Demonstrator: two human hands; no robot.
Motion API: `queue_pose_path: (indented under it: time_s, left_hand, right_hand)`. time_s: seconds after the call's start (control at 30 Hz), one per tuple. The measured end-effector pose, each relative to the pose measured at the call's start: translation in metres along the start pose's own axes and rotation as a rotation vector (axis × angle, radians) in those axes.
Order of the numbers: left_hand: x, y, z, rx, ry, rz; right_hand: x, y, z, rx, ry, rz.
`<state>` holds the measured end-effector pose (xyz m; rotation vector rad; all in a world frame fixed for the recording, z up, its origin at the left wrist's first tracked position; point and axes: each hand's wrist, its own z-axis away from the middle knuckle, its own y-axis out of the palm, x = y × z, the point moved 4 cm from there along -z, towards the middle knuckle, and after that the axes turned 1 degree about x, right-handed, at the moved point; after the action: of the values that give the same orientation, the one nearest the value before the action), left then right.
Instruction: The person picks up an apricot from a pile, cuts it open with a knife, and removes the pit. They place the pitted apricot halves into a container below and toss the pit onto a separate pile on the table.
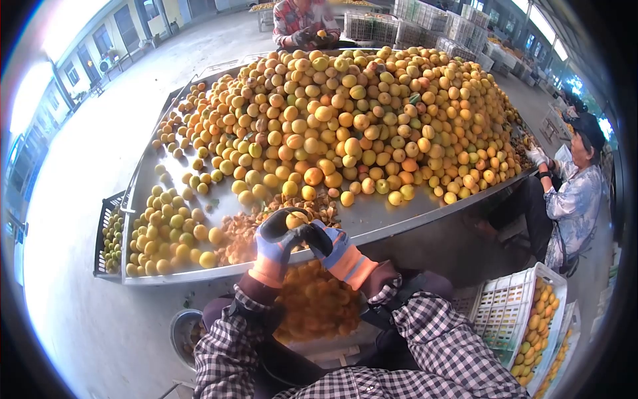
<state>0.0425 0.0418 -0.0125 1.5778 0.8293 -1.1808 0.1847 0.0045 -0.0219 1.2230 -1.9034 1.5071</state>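
Note:
Both hands wear gloves, with dark fingers and blue and orange cuffs, and meet over the near edge of a metal table (392, 223). My left hand (276, 239) has its fingers curled round a yellow-orange fruit (296, 219). Touching the same fruit from the right are the closed fingertips of my right hand (329, 246). A large heap of yellow and orange fruit (352, 126) rises just beyond. Beside my left hand lie brown peels or pits (238, 238). Below the hands, more orange fruit (316, 302) fills a container whose edges are mostly hidden.
A co-worker (575, 193) sits at the right; another person (306, 23) holds fruit across the table. White crates (505, 306) stand lower right, a black crate (108, 236) at the left. A metal bowl (183, 336) is lower left. More crates (432, 26) are stacked behind.

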Motion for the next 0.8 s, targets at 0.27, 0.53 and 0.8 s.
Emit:
queue_pose_path:
  time_s: [0.27,0.53,0.8]
  left_hand:
    - [0.001,-0.007,-0.006,0.055,-0.021,0.194]
    - [-0.009,-0.001,-0.003,0.087,0.033,0.144]
    - [-0.002,0.005,0.009,0.071,-0.067,0.194]
  right_hand:
    - [0.010,-0.022,0.004,-0.096,-0.067,-0.030]
    - [0.007,-0.014,0.008,-0.043,-0.039,-0.016]
    - [0.009,0.007,-0.001,-0.050,-0.073,-0.129]
